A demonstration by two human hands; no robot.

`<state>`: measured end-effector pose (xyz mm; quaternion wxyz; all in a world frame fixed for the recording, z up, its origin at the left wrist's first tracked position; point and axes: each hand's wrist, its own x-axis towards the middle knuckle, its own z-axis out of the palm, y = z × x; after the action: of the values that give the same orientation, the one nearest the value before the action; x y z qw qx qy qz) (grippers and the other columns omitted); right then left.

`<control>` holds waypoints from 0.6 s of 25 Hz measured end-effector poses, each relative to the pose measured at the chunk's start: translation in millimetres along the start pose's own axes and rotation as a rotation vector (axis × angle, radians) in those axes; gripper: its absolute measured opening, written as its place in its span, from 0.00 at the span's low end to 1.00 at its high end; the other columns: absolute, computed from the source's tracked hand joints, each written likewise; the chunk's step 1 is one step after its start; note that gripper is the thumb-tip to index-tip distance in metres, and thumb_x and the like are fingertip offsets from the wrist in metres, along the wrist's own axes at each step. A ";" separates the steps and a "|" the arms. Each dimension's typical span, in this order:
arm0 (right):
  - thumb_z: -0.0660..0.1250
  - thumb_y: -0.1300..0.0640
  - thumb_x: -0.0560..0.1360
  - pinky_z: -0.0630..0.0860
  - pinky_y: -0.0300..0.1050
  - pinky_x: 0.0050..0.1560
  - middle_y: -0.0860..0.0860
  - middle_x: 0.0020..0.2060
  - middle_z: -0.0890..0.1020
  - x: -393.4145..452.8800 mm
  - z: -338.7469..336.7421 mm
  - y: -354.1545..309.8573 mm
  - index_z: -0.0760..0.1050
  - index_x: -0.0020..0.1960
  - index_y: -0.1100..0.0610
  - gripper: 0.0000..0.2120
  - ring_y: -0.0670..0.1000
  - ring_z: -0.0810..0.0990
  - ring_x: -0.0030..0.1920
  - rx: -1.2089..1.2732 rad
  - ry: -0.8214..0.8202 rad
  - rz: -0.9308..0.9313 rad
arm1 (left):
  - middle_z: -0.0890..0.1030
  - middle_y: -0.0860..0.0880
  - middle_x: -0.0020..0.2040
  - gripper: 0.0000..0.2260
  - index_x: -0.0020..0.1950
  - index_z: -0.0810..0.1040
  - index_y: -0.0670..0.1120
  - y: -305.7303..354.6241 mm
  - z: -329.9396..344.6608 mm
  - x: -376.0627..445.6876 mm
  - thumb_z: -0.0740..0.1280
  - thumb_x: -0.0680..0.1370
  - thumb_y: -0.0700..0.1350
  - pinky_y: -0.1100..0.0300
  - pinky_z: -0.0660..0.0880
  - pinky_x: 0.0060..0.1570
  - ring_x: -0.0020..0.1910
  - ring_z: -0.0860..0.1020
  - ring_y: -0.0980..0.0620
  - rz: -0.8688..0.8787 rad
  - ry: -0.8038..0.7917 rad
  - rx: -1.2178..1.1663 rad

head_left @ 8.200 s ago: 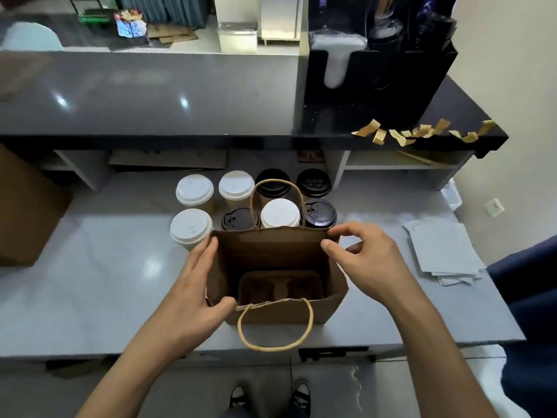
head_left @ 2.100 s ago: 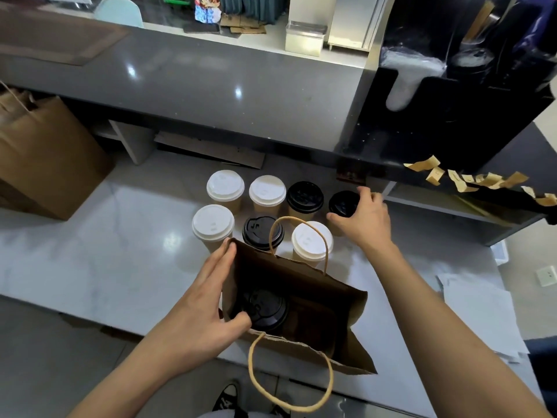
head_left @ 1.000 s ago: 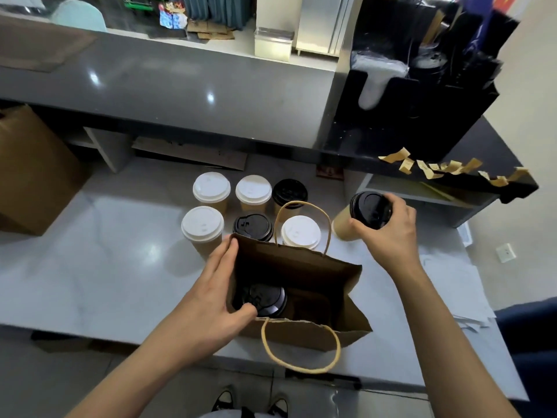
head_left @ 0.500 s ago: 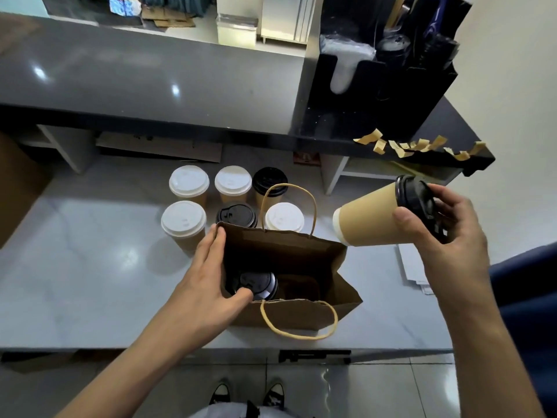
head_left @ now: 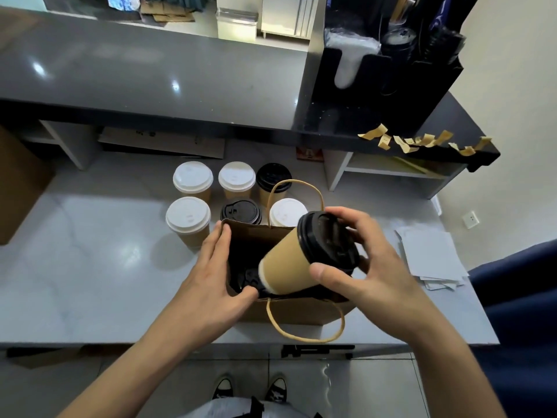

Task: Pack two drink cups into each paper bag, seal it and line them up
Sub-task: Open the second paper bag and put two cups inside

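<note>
An open brown paper bag [head_left: 289,309] with rope handles stands at the counter's front edge. My left hand [head_left: 211,279] grips its left rim, thumb inside. One black-lidded cup [head_left: 248,279] sits inside the bag on the left, mostly hidden. My right hand [head_left: 370,267] holds a second kraft cup with a black lid [head_left: 289,267] by its lid. That cup is tilted, its base pointing down into the bag's mouth. Behind the bag stand several more cups [head_left: 193,179], some white-lidded, some black-lidded.
A stack of grey paper sheets [head_left: 431,257] lies at the right. Torn tape strips [head_left: 422,141] hang on the dark upper counter's edge. A black organiser [head_left: 388,73] stands there. Another brown bag [head_left: 18,188] is at the far left. A dark blue sleeve [head_left: 518,282] shows at the right.
My right hand has brought the black-lidded cup from out at the right to over the bag's mouth and tipped its base downward. My left hand stays on the bag's rim.
</note>
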<state>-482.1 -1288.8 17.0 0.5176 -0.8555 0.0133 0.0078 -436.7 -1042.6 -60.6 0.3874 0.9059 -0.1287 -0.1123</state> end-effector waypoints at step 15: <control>0.71 0.39 0.61 0.71 0.29 0.49 0.37 0.60 0.63 12.6 -3.5 34.1 0.64 0.69 0.36 0.38 0.35 0.72 0.58 -0.486 -0.146 0.060 | 0.39 0.67 0.79 0.48 0.82 0.41 0.56 3.3 1.2 -8.3 0.60 0.67 0.62 0.65 0.55 0.75 0.77 0.44 0.69 -0.004 0.006 -0.024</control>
<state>-470.6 -1307.9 -11.9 0.2960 -0.9511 -0.0011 0.0881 -445.4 -1042.9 -58.2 0.3982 0.9019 -0.1243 -0.1119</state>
